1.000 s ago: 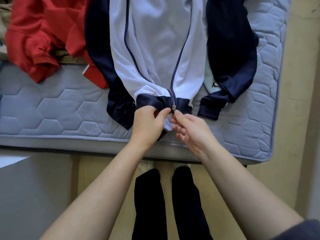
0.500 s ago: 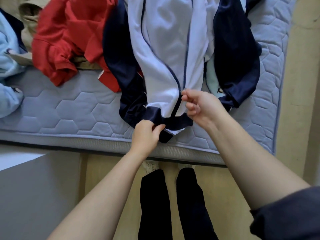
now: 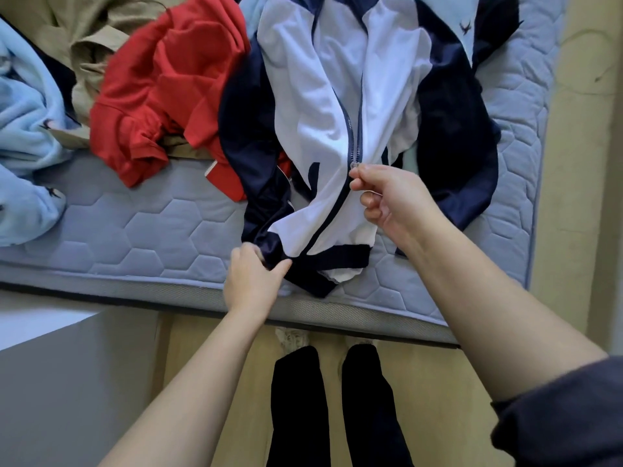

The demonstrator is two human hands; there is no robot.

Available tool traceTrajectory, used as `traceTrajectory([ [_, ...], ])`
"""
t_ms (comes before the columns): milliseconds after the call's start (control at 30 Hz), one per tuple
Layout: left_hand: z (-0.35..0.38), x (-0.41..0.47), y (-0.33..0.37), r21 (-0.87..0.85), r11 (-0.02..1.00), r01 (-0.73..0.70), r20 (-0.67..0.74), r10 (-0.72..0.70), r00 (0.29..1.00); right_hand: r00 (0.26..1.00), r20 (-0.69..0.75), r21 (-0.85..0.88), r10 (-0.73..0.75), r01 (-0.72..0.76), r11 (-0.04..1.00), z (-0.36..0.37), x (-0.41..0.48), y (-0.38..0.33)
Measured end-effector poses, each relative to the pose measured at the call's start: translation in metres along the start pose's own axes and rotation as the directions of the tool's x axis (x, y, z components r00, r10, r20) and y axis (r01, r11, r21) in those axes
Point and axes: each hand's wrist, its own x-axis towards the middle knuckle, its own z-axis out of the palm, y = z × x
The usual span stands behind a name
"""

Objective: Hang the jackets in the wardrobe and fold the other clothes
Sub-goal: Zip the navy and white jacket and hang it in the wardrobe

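A white and navy zip jacket (image 3: 313, 106) lies front-up on the mattress (image 3: 161, 230), hem toward me. My left hand (image 3: 253, 281) grips the navy hem band at the bottom of the zip. My right hand (image 3: 387, 197) pinches the zip pull (image 3: 354, 165), which sits about a third of the way up the front. Below the pull the zip is closed; above it the two sides are parted. To the left lie a crumpled red garment (image 3: 168, 89), a beige garment (image 3: 91, 32) and a light blue fleece (image 3: 27, 123).
The mattress edge runs across in front of me, and its right edge meets a cream wall (image 3: 590, 163). A grey-white surface (image 3: 50, 365) stands at the lower left. My dark-trousered legs (image 3: 330, 409) stand on the yellowish floor below.
My right hand has drawn the zip pull up from the hem, closing the lower part of the jacket. My left hand has stayed gripping the hem. The camera has tilted toward the clothes pile.
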Motion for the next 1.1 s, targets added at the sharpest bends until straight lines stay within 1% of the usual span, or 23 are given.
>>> traceTrajectory([
  [33,-0.005,0.000,0.011,-0.050,0.997,-0.065,-0.071,0.061,0.996,1.000,0.002,-0.006,0.000,0.000,1.000,0.001,0.001,0.000],
  [67,-0.008,0.000,0.024,-0.108,0.979,-0.173,-0.127,0.159,0.979,1.000,0.007,-0.018,0.001,-0.001,1.000,0.001,0.002,0.000],
  [100,-0.009,0.003,0.038,-0.137,0.946,-0.296,-0.144,0.276,0.950,1.000,0.016,-0.036,0.000,0.000,0.999,0.002,0.002,0.001],
  [167,-0.007,0.009,0.069,-0.145,0.871,-0.470,-0.087,0.462,0.883,1.000,0.031,-0.066,0.004,-0.002,0.998,0.002,0.004,0.001],
  [233,-0.005,0.015,0.092,-0.137,0.825,-0.549,-0.093,0.541,0.836,1.000,0.025,-0.063,0.017,-0.015,0.998,0.002,0.005,-0.002],
  [300,0.000,0.022,0.101,-0.117,0.822,-0.558,-0.160,0.539,0.827,1.000,0.000,-0.029,0.028,-0.028,0.999,0.001,0.007,-0.012],
  [367,0.005,0.027,0.095,-0.078,0.852,-0.517,-0.143,0.504,0.852,0.999,-0.031,0.013,0.030,-0.030,0.999,0.001,0.011,-0.024],
  [433,0.010,0.029,0.079,0.034,0.884,-0.466,-0.076,0.467,0.881,0.998,-0.050,0.041,0.023,-0.020,0.999,0.004,0.015,-0.037],
  [500,0.012,0.035,0.061,0.128,0.922,-0.365,0.009,0.367,0.930,0.999,-0.042,0.043,0.011,-0.009,0.999,0.008,0.018,-0.046],
  [567,0.007,0.042,0.057,0.137,0.944,-0.300,0.061,0.295,0.954,1.000,-0.024,0.012,0.010,-0.009,1.000,0.012,0.020,-0.048],
  [600,0.002,0.045,0.063,0.107,0.947,-0.301,0.079,0.294,0.953,1.000,-0.016,-0.002,0.012,-0.012,1.000,0.014,0.020,-0.047],
  [633,-0.002,0.049,0.072,0.059,0.937,-0.345,0.069,0.340,0.938,1.000,-0.011,-0.009,0.015,-0.015,1.000,0.016,0.020,-0.047],
  [667,-0.006,0.051,0.084,-0.007,0.910,-0.415,0.043,0.415,0.909,1.000,-0.010,-0.010,0.021,-0.021,1.000,0.016,0.020,-0.046],
  [733,-0.013,0.053,0.111,-0.115,0.826,-0.553,-0.092,0.545,0.833,0.999,-0.017,0.001,0.031,-0.031,1.000,0.016,0.019,-0.046],
  [767,-0.016,0.053,0.120,-0.116,0.798,-0.592,-0.145,0.576,0.805,0.999,-0.023,0.009,0.029,-0.029,1.000,0.015,0.019,-0.047],
  [800,-0.017,0.053,0.125,-0.091,0.792,-0.604,-0.167,0.586,0.793,0.999,-0.030,0.017,0.021,-0.021,1.000,0.014,0.020,-0.047],
  [833,-0.015,0.054,0.125,-0.069,0.801,-0.595,-0.161,0.580,0.799,0.999,-0.035,0.022,0.011,-0.010,1.000,0.014,0.020,-0.049],
  [900,-0.009,0.056,0.114,-0.021,0.850,-0.527,-0.092,0.523,0.847,0.999,-0.037,0.016,-0.007,0.008,1.000,0.013,0.021,-0.052],
  [1000,0.005,0.055,0.083,0.085,0.915,-0.395,0.015,0.395,0.918,0.999,-0.020,0.008,-0.038,0.038,0.999,0.011,0.024,-0.056],
  [1100,0.012,0.053,0.060,0.161,0.933,-0.323,0.086,0.313,0.946,0.999,0.010,-0.005,-0.044,0.044,0.999,0.010,0.026,-0.053],
])
